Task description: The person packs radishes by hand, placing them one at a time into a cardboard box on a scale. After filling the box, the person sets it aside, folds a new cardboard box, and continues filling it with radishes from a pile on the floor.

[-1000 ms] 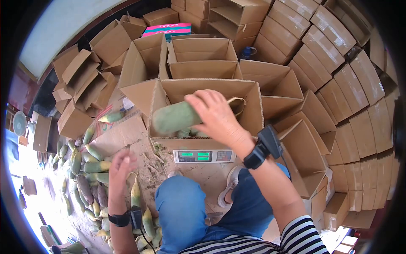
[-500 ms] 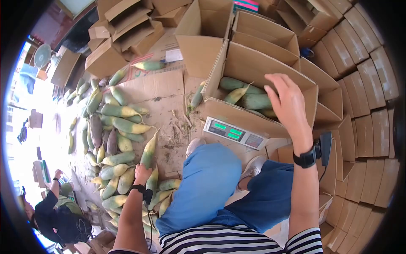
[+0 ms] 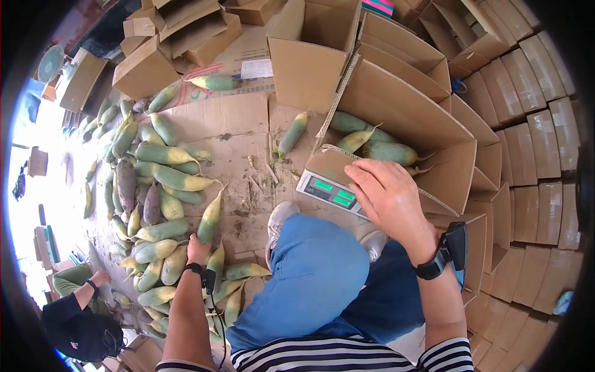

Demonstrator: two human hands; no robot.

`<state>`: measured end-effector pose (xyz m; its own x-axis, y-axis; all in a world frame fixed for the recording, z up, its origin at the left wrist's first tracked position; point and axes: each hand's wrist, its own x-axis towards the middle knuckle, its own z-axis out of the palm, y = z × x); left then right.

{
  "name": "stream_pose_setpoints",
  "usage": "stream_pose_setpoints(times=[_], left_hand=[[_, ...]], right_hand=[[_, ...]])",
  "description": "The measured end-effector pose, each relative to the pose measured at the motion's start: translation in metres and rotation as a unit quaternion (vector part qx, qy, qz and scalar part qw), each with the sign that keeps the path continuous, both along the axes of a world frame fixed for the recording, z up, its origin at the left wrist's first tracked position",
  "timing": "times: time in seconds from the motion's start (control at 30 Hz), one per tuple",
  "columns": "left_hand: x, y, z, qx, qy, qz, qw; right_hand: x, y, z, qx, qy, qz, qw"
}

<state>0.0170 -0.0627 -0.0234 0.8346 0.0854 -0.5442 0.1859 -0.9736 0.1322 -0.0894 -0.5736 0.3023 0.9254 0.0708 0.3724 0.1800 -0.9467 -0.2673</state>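
Observation:
My left hand [image 3: 198,249] is closed around the lower end of a green radish [image 3: 211,217], whose pale tip points up, beside the pile of radishes [image 3: 162,230] on the floor. My right hand [image 3: 387,195] is at the near wall of an open cardboard box [image 3: 427,105], with its fingers bent over the top edge. Several green radishes [image 3: 387,151] lie inside that box. Under the box's near side, a scale [image 3: 334,195] shows lit green digits; my right hand covers part of it.
Several cardboard boxes [image 3: 310,62] stand behind the weighed box, and stacked cartons [image 3: 538,155] line the right side. A co-worker in dark clothing [image 3: 80,322] sits at lower left. Single radishes lie on the cardboard floor sheet [image 3: 217,121].
My right hand has moved from above the box's opening down to its near wall. The camera view has shifted slightly. My left hand still holds the radish.

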Motion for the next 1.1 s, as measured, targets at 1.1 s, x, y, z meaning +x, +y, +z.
stream_pose_setpoints(times=[1.1], left_hand=[[-0.024, -0.237, 0.356, -0.482, 0.049, -0.229, 0.844]], right_hand=[[0.002, 0.02, 0.015, -0.062, -0.208, 0.059, 0.974]])
